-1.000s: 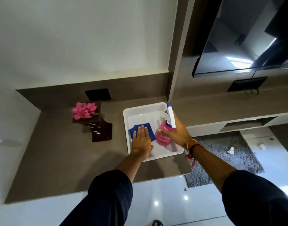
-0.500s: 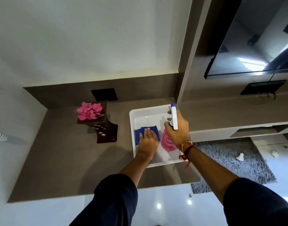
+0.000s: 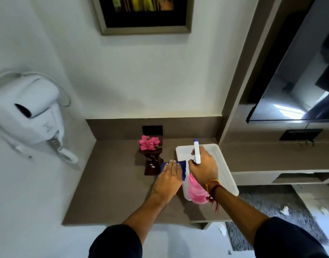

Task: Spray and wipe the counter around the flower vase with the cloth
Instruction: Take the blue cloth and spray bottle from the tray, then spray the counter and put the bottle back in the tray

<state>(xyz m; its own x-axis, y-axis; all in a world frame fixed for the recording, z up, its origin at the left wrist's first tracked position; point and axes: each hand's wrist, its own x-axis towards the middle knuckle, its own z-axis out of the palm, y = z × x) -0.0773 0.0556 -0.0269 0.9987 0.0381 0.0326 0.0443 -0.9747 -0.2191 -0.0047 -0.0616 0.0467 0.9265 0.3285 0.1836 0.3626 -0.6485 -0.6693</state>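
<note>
A dark brown vase (image 3: pixel 152 163) with pink flowers (image 3: pixel 148 143) stands at the back of the brown counter (image 3: pixel 111 185). My left hand (image 3: pixel 169 178) lies flat on the blue cloth (image 3: pixel 183 168), just right of the vase, between it and the white tray (image 3: pixel 225 164). My right hand (image 3: pixel 203 167) grips the neck of the pink spray bottle (image 3: pixel 196 192), lifted above the tray's left edge. Its white nozzle (image 3: pixel 196 150) points away from me, toward the wall.
A white wall-mounted hair dryer (image 3: pixel 29 116) with a coiled cord hangs at the left. A black socket (image 3: pixel 152 130) sits behind the vase. A framed picture (image 3: pixel 143 14) hangs above. A dark screen (image 3: pixel 294 86) and shelf are at the right, a grey rug (image 3: pixel 271 202) below.
My left hand has moved the cloth left, out of the tray and next to the vase. My right hand has lifted the bottle. The view has tilted upward.
</note>
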